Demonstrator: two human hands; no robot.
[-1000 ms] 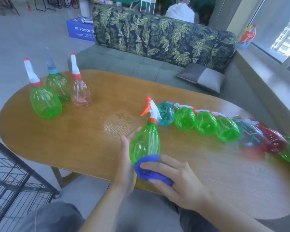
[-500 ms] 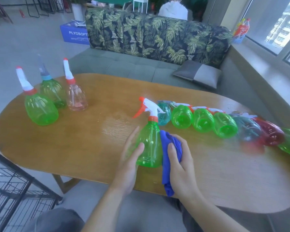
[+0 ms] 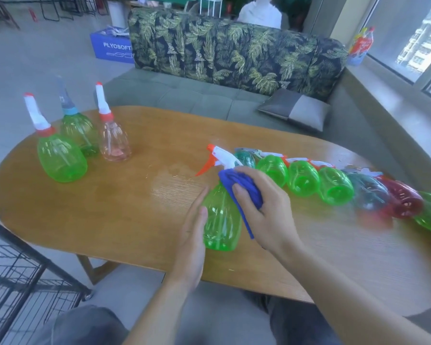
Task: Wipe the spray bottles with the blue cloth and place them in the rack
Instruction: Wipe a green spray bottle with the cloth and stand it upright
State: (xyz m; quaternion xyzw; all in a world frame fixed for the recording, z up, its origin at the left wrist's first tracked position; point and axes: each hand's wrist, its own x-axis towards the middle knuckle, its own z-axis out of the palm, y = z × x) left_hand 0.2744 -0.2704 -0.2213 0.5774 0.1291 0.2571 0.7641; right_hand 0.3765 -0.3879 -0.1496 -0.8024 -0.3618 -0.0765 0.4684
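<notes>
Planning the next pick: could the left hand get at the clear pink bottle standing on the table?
Probably yes: open wood lies between the left hand and the clear pink bottle, but it must first release the green bottle.

Bright daylight from window (image 3: 423,43) on right; glare patch on desk (image 3: 169,185) centre. Soft shadows. Wide-angle bending at edges. Lying bottles (image 3: 373,192) at right motion-blurred, overall slightly soft.
</notes>
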